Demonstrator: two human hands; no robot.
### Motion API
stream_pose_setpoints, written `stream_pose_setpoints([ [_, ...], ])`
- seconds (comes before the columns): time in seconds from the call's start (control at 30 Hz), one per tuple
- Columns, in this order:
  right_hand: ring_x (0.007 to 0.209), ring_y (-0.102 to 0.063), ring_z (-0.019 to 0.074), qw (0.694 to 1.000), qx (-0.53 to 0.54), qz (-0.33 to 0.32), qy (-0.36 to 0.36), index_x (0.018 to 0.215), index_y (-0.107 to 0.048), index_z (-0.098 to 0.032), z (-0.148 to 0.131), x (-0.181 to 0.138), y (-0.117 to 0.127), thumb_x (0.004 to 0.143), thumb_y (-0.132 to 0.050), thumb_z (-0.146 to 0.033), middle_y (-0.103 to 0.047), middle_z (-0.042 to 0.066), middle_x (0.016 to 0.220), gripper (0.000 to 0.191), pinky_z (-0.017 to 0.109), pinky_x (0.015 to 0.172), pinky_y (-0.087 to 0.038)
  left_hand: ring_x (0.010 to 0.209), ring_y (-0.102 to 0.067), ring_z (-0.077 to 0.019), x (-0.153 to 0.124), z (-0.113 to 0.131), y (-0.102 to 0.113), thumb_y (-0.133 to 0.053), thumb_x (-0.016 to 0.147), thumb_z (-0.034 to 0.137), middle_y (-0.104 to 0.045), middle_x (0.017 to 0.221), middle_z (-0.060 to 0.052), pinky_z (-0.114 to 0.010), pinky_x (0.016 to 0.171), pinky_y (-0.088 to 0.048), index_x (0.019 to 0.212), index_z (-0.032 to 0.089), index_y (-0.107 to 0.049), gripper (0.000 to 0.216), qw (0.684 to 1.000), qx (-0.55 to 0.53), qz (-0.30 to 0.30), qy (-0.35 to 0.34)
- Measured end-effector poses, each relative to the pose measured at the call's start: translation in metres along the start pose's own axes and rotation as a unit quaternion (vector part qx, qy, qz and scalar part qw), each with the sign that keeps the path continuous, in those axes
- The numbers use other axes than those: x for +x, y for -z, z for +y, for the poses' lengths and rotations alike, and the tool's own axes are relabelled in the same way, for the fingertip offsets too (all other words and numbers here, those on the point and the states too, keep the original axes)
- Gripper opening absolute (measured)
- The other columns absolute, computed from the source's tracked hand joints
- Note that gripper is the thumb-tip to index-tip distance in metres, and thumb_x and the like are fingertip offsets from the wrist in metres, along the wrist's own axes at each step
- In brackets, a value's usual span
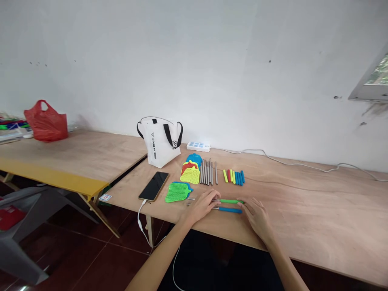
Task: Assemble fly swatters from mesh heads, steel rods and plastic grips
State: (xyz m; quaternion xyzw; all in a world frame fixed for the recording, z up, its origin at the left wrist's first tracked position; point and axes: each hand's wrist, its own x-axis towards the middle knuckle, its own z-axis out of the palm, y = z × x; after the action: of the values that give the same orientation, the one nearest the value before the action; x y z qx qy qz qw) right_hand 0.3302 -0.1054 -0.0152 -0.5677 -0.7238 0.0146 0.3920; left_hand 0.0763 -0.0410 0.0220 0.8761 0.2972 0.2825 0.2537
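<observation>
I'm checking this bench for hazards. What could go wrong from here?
1. The phone lies by the front edge of the table, and its white cable hangs toward the floor; a snag on the cable could drag the phone off.
2. The green-handled rod and blue-handled rod, between the left hand and right hand, look round and lie near that edge, so a nudge might roll them off.

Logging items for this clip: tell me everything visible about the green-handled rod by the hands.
The green-handled rod lies flat on the wooden table, running left to right. A metal shaft leaves a green sleeve, seemingly plastic or rubber. The left hand covers the shaft's end; the right hand rests by the sleeve's tip, contact unclear. A blue-handled rod lies parallel, nearer.
</observation>
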Motion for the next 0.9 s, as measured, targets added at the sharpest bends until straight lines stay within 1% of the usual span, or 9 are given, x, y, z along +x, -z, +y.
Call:
stream_pose_setpoints([
  [0.17, 0.104, -0.067, 0.0263, 0.998, -0.055, -0.017, -0.01, 0.108, -0.069, -0.028, 0.001, -0.002, 0.0, 0.104, -0.042, -0.047, -0.075, 0.005, 0.108, 0.033, 0.044, 0.092, -0.047, 0.105, -0.061, -0.0209, 0.001, -0.002, -0.003, -0.055, 0.101, 0.029, -0.065, 0.111, -0.003, -0.034, 0.095, -0.046, 0.11, 0.024, -0.057, 0.01, 0.998, 0.058, 0.019, 0.007],
  [0.27, 0.104, -0.067, 0.0266, 0.997, -0.073, -0.023, -0.018, 0.105, -0.068, -0.028, 0.0, -0.002, -0.001, 0.104, -0.04, -0.046, -0.074, 0.006, 0.109, 0.033, 0.044, 0.092, -0.048, 0.104, -0.062, -0.021, 0.001, -0.003, -0.004, -0.056, 0.101, 0.027, -0.066, 0.11, -0.003, -0.035, 0.096, -0.045, 0.109, 0.023, -0.058, 0.009, 0.996, 0.086, 0.031, 0.008],
  [0.33, 0.105, -0.066, 0.0263, 0.997, -0.069, -0.031, -0.02, 0.108, -0.067, -0.029, -0.002, -0.001, 0.0, 0.104, -0.041, -0.046, -0.073, 0.005, 0.111, 0.032, 0.044, 0.092, -0.048, 0.103, -0.063, -0.0207, 0.001, -0.003, -0.005, -0.058, 0.099, 0.025, -0.066, 0.108, -0.002, -0.035, 0.095, -0.045, 0.107, 0.023, -0.058, 0.008, 0.995, 0.095, 0.038, 0.009],
  [0.47, 0.112, -0.063, 0.0239, 0.995, -0.048, -0.083, 0.015, 0.115, -0.065, -0.033, -0.011, 0.001, 0.004, 0.103, -0.044, -0.048, -0.07, 0.003, 0.118, 0.028, 0.041, 0.095, -0.048, 0.103, -0.062, -0.0206, 0.001, -0.004, -0.006, -0.058, 0.099, 0.022, -0.067, 0.105, -0.001, -0.034, 0.095, -0.045, 0.104, 0.023, -0.058, 0.005, 0.993, 0.105, 0.046, 0.009],
  [0.57, 0.114, -0.062, 0.0235, 0.991, -0.05, -0.112, 0.045, 0.112, -0.066, -0.033, -0.014, 0.001, 0.004, 0.103, -0.047, -0.047, -0.068, 0.003, 0.121, 0.026, 0.041, 0.095, -0.047, 0.104, -0.061, -0.02, 0.001, -0.004, -0.006, -0.057, 0.1, 0.022, -0.068, 0.104, -0.001, -0.034, 0.095, -0.044, 0.102, 0.023, -0.059, 0.003, 0.994, 0.101, 0.045, 0.011],
  [0.7, 0.11, -0.063, 0.0238, 0.991, -0.052, -0.111, 0.054, 0.101, -0.067, -0.031, -0.012, 0.001, 0.003, 0.104, -0.045, -0.046, -0.069, 0.004, 0.118, 0.027, 0.041, 0.092, -0.047, 0.103, -0.062, -0.0201, 0.001, -0.004, -0.004, -0.057, 0.101, 0.024, -0.069, 0.102, 0.0, -0.035, 0.094, -0.042, 0.101, 0.022, -0.059, 0.003, 0.994, 0.091, 0.049, 0.027],
  [0.8, 0.107, -0.064, 0.0242, 0.992, -0.039, -0.11, 0.044, 0.098, -0.066, -0.03, -0.01, 0.001, 0.003, 0.104, -0.045, -0.046, -0.07, 0.004, 0.113, 0.027, 0.042, 0.091, -0.047, 0.1, -0.063, -0.0216, 0.001, -0.001, -0.003, -0.059, 0.099, 0.025, -0.069, 0.1, 0.0, -0.038, 0.094, -0.041, 0.1, 0.022, -0.059, 0.003, 0.992, 0.103, 0.053, 0.05],
  [0.9, 0.102, -0.065, 0.0245, 0.994, -0.035, -0.102, 0.029, 0.097, -0.065, -0.029, -0.01, 0.001, 0.004, 0.103, -0.044, -0.047, -0.071, 0.005, 0.107, 0.028, 0.042, 0.089, -0.048, 0.099, -0.064, -0.0216, 0.0, 0.001, -0.001, -0.063, 0.096, 0.026, -0.069, 0.1, 0.0, -0.038, 0.093, -0.042, 0.099, 0.023, -0.06, 0.005, 0.99, 0.107, 0.066, 0.065],
])
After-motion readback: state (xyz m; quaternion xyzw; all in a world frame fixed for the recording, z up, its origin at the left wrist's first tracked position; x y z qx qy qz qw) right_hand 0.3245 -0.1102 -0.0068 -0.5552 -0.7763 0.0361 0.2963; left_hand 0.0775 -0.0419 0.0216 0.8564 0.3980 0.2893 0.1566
